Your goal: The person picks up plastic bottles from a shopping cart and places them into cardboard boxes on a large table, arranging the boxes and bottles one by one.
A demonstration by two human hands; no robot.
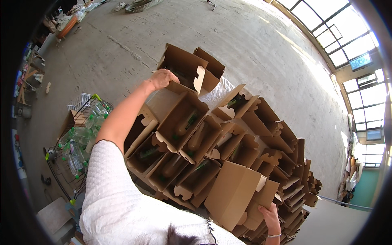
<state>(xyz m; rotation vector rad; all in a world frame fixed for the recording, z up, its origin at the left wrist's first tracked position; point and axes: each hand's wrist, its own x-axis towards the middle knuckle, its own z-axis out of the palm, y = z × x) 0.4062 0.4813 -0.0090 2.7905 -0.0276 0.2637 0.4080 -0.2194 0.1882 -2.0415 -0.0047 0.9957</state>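
Left hand [163,78], eleven o'clock: grip clamped on open brown cardboard box [183,57] | right hand [269,215], five o'clock: pinching tan folded cardboard carton [232,192], likely steadying it

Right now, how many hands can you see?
2. The left hand grips an open box near the top of the pile; the right hand holds a cardboard flap at lower right. No others show.

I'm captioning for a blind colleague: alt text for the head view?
A person's left hand grips an open cardboard box beyond clustered open boxes, some containing bottles; the right hand grips a cardboard flap. At left, a wire cart holds plastic bottles.
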